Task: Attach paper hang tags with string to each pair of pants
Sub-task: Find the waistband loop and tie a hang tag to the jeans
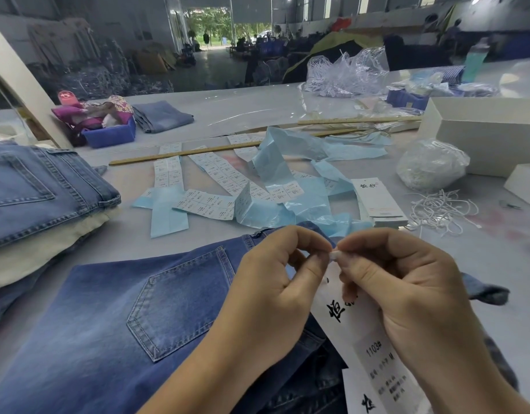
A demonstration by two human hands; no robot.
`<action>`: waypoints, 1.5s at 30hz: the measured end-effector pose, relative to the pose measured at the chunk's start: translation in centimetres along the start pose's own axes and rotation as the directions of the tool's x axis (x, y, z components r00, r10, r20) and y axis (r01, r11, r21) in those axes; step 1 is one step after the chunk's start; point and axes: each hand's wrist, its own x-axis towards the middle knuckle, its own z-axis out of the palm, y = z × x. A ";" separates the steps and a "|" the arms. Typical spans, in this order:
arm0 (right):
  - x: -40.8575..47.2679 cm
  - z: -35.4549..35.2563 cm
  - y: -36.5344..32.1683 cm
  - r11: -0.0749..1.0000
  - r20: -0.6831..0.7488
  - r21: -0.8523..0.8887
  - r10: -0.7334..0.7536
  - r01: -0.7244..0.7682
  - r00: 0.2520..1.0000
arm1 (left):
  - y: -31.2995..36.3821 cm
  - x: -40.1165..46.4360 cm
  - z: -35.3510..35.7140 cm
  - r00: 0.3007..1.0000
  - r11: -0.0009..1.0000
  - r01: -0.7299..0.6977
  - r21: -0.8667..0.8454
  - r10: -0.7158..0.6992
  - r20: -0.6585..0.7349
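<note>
Dark blue jeans [138, 309] lie flat in front of me, back pocket up. Over their waistband my left hand [269, 282] and my right hand [407, 282] meet fingertip to fingertip, pinching a small white string end [335, 254]. A white paper hang tag [374, 354] with black characters and a size sticker hangs below my right hand, partly hidden by it. A stack of spare hang tags [380, 204] sits beyond my hands. Loose white strings [440, 212] lie to its right.
Folded jeans [39, 189] are stacked at the left. Sticker strips [216, 186] and pale blue backing paper [287, 174] litter the middle. A wooden ruler [180, 153], a blue bin [111, 134], a bag of strings [431, 165] and white boxes [485, 130] stand farther back.
</note>
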 end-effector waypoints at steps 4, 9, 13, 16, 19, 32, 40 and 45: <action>-0.3 0.1 -0.1 0.998 -0.013 -0.050 -0.026 0.025 1.000 | 0.1 0.0 -0.1 1.000 0.999 0.000 0.039 -0.001 0.014; -0.4 0.2 -0.2 0.991 -0.021 -0.122 -0.052 0.049 0.998 | 0.4 0.0 -0.2 0.999 0.994 -0.001 0.105 -0.003 0.032; -0.5 0.3 -0.3 0.983 -0.005 -0.168 -0.072 0.070 0.997 | 0.6 0.1 -0.6 0.997 0.978 -0.004 0.207 -0.012 0.076; -0.5 0.2 -0.3 0.973 0.016 -0.209 -0.095 0.097 0.995 | 0.7 0.1 -0.8 0.994 0.949 -0.029 0.315 -0.006 0.110; -0.4 0.1 -0.3 0.964 0.035 -0.229 -0.127 0.132 0.991 | 1.0 0.2 -1.0 0.990 0.929 -0.058 0.365 0.007 0.139; -0.4 0.0 -0.3 0.962 0.040 -0.217 -0.160 0.165 0.986 | 1.3 0.0 -1.1 0.988 0.940 -0.020 0.339 -0.035 0.153; -0.4 -0.2 -0.1 0.964 0.080 -0.212 -0.149 0.163 0.986 | 1.2 0.0 -1.1 0.981 0.961 0.051 0.272 -0.100 0.167; -0.4 -0.2 0.0 0.965 0.119 -0.191 -0.157 0.178 0.980 | 1.4 0.0 -0.9 0.985 0.967 0.047 0.250 -0.087 0.149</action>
